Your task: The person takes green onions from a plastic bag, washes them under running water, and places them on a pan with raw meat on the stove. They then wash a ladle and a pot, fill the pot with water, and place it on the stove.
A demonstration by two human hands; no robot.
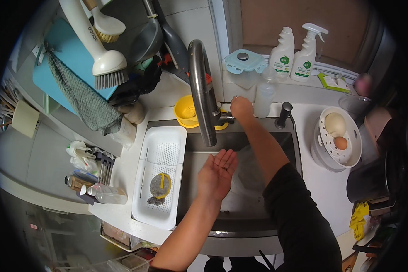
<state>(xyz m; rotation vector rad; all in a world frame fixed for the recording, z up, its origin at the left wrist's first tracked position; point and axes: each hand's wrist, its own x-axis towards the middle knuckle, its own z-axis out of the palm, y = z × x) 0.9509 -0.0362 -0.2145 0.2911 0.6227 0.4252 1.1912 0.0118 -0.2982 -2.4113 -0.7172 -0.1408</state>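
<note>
My left hand is palm up with its fingers slightly cupped, over the stainless steel sink, just below the spout of the metal faucet. It holds nothing, and a ring shows on one finger. My right hand is behind the sink at the end of the faucet's side handle; its fingers are bent, and whether they grip the handle cannot be told. At the sink's left side rests a white perforated drain basket with a round grey scrubber with a yellow edge in it.
Yellow strainer behind the sink; soap dispenser pump at its back right. Spray bottle and lidded container stand on the ledge. A white steamer basket holds an egg. A cleaning brush hangs upper left.
</note>
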